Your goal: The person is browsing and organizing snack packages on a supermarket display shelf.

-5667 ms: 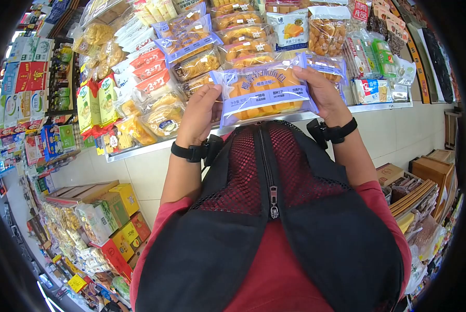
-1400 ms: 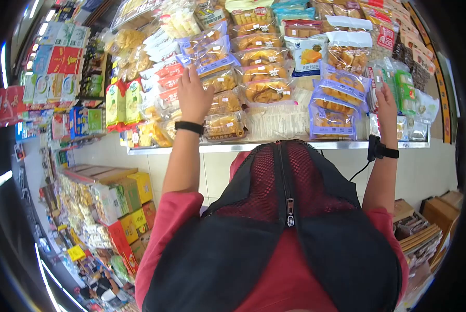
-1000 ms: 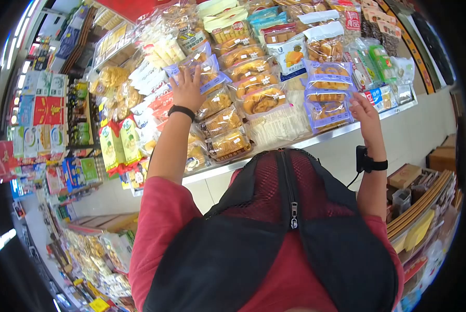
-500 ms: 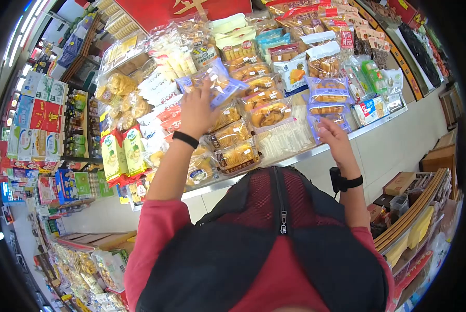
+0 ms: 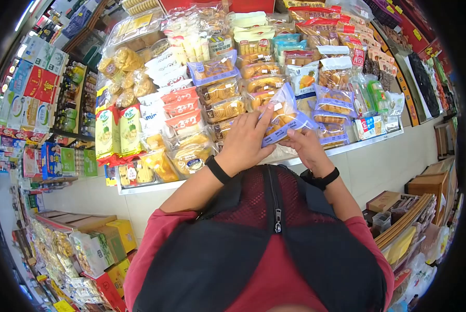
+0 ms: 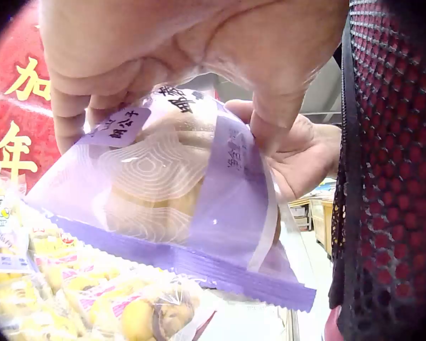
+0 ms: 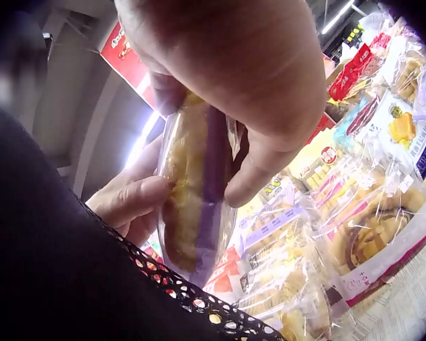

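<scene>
A lilac clear-windowed bag of bread is lifted over the front of the display, tilted, between both hands. My left hand grips it from the left; in the left wrist view its fingers lie over one face and the thumb on the other. My right hand pinches the bag's right end. The right wrist view shows the bag edge-on, with the right thumb and fingers round it and left fingers at its far side. Another lilac bag lies back left on the pastry rows.
A stack of lilac bread bags stands right of the hands. Rows of bagged pastries fill the display's left and middle. The display's metal front edge runs close to the body. Cartons stand on the floor at right.
The left hand has drawn a lilac bag from the back-left pile toward the body and right. The right hand has come in from the right stack to hold it too.
</scene>
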Action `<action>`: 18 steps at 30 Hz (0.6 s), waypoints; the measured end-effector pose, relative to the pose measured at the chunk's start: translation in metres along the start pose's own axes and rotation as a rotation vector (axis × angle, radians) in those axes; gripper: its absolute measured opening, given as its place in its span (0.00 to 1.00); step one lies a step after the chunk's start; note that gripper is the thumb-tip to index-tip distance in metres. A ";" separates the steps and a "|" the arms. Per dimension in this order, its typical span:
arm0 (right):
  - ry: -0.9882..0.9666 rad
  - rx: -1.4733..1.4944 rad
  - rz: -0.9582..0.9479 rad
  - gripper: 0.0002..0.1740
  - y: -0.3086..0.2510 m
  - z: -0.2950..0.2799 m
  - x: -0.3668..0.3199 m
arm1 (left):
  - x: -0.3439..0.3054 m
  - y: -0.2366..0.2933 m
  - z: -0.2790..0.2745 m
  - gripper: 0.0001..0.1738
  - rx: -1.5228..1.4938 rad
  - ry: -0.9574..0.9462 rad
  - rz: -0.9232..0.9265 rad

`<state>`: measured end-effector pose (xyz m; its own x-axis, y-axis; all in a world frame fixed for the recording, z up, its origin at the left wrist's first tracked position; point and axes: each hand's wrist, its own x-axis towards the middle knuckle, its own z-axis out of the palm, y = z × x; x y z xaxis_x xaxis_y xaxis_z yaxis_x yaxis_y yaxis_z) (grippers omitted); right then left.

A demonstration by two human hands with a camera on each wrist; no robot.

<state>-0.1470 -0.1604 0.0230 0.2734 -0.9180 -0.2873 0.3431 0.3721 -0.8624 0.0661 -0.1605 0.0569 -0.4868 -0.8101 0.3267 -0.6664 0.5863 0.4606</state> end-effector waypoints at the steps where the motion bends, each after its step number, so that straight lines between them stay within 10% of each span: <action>1: 0.020 0.001 -0.014 0.27 0.001 -0.001 -0.001 | -0.001 -0.001 0.001 0.53 -0.023 0.041 0.019; 18: -0.015 0.171 -0.102 0.24 -0.012 0.003 -0.028 | -0.006 -0.044 -0.017 0.30 -0.772 -0.258 -0.432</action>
<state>-0.1558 -0.1388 0.0429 0.2424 -0.9505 -0.1943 0.5167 0.2960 -0.8034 0.1081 -0.1811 0.0489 -0.4559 -0.8768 -0.1528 -0.3028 -0.0086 0.9530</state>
